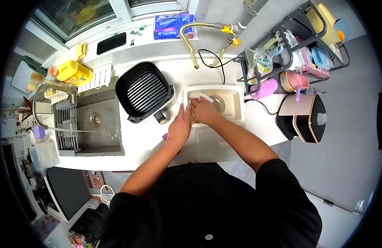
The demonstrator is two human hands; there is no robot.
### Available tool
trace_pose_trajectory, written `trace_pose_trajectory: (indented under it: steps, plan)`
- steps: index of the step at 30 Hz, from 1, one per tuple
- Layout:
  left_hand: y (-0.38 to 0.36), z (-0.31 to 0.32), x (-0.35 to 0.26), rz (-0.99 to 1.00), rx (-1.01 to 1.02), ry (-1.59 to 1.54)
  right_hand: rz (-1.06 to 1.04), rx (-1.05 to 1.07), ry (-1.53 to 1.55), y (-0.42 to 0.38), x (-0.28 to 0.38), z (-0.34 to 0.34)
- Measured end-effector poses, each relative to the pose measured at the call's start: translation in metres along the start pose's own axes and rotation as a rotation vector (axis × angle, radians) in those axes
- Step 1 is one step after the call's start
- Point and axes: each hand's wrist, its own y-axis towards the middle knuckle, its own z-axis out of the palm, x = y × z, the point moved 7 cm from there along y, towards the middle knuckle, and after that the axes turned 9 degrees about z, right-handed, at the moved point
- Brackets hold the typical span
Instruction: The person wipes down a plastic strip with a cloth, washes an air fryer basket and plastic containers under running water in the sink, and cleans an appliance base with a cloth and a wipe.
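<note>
A cream rectangular housing stands on the counter, its open side up, with a round metal-looking recess inside. My right hand reaches over its near left part, fingers closed on a white cloth pressed against the inside. Beside it, my left hand lies along the housing's left edge with its fingers stretched out, fingertips close to my right fingers. Left of both hands sits a black air fryer basket with a ribbed grill plate in it, its handle toward me.
A steel sink with running faucet lies left. A blue tissue pack and a phone rest on the sill. Hoses and a black cord are behind the housing. A loaded rack and a black-and-beige appliance stand right.
</note>
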Motion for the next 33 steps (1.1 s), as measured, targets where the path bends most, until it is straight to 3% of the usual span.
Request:
trace_pose_trajectory:
  steps: [3,5,9,12,14,15,19,21,25,27,33]
  plan:
    - [-0.001,0.007,0.004,-0.064,0.101,0.021,-0.191,-0.058,0.002,-0.015,0.004,-0.006]
    - [0.002,0.014,0.006,-0.099,0.108,0.034,-0.348,0.218,0.025,-0.022,0.006,0.003]
    - [0.005,0.027,0.009,-0.203,0.127,0.033,-0.496,0.387,0.034,-0.023,-0.001,-0.006]
    - [0.004,0.022,0.008,-0.207,0.174,0.062,-0.474,0.521,-0.093,-0.012,-0.003,-0.018]
    - [0.003,0.018,0.003,-0.187,0.163,0.089,-0.428,0.016,-0.061,0.008,-0.022,-0.012]
    - [0.004,0.016,0.001,-0.163,0.153,0.116,-0.308,0.129,-0.065,0.021,-0.03,-0.002]
    - [0.004,0.025,0.004,-0.194,0.177,0.17,-0.35,0.134,-0.224,0.006,-0.014,-0.034]
    - [0.005,0.025,0.004,-0.201,0.159,0.199,-0.183,0.168,-0.241,0.01,-0.025,-0.036]
    - [0.006,0.026,0.002,-0.252,0.171,0.192,-0.17,0.221,-0.284,0.005,-0.034,-0.051]
    - [0.005,0.027,0.001,-0.306,0.166,0.201,-0.016,0.364,-0.156,0.007,-0.042,-0.051]
    - [0.008,0.023,-0.011,-0.357,0.191,0.214,0.074,0.3,0.053,0.003,-0.087,-0.039]
